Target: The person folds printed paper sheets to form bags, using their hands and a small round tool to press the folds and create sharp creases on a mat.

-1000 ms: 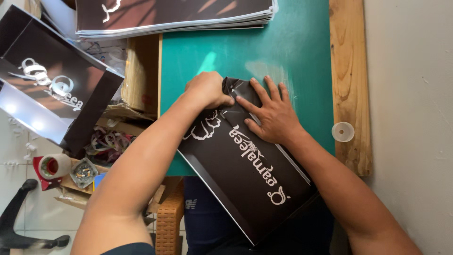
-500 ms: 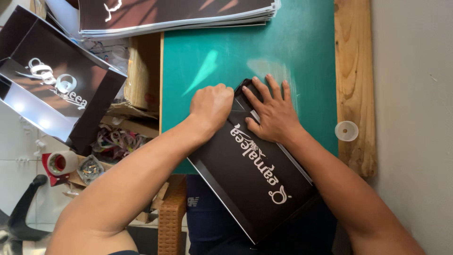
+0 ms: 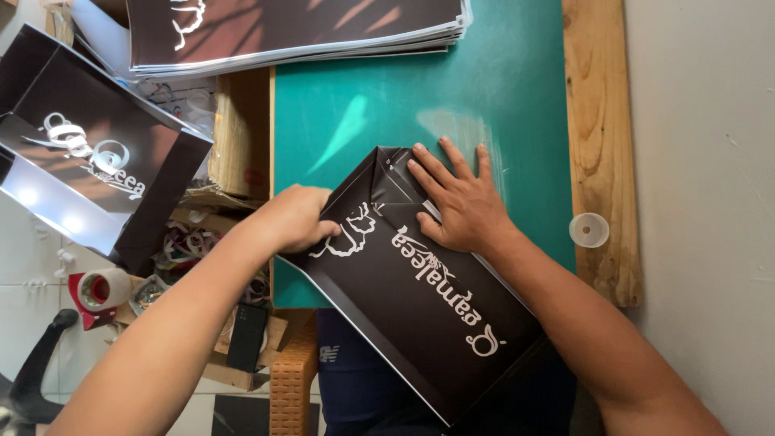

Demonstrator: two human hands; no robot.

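Note:
A black paper bag (image 3: 428, 299) with white lettering lies flat and slanted on the green mat (image 3: 379, 105), its near end hanging over the table edge. My right hand (image 3: 456, 202) presses flat on the folded far end of the bag, fingers spread. My left hand (image 3: 295, 218) is curled at the bag's left edge, fingers closed on the fold there.
A stack of flat black printed sheets (image 3: 299, 28) lies at the far side of the mat. A finished black bag (image 3: 89, 178) stands to the left. A tape dispenser (image 3: 97, 295) and small clutter lie low left. A white cap (image 3: 588, 229) sits on the wooden board (image 3: 597, 153) at right.
My left hand slid left and nearer along the bag's fold, from beside the right hand to the left edge. The right hand stayed pressed on the far end.

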